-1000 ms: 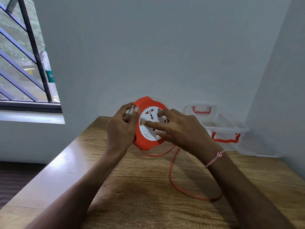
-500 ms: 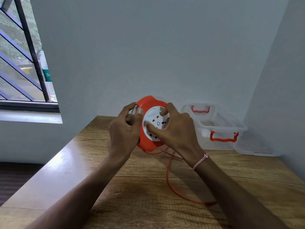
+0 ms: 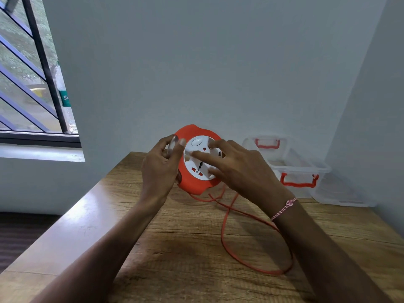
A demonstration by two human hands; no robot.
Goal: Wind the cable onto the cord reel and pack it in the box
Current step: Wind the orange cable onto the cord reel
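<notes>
My left hand [image 3: 160, 171] comes up from the near left, its grip curled round the left rim of the cord reel [image 3: 192, 183], while my right hand [image 3: 242, 171] reaches in from the right with fingers spread fairly straight, pressing on the white socket face [image 3: 191, 165] and grasping nothing. The orange reel is held up on edge over the far side of the desk [image 3: 185, 248], face towards me. Its orange cable [image 3: 222, 235] drops from the underside into a loose loop on the wood, well apart from the clear box [image 3: 323, 169] at the far right.
</notes>
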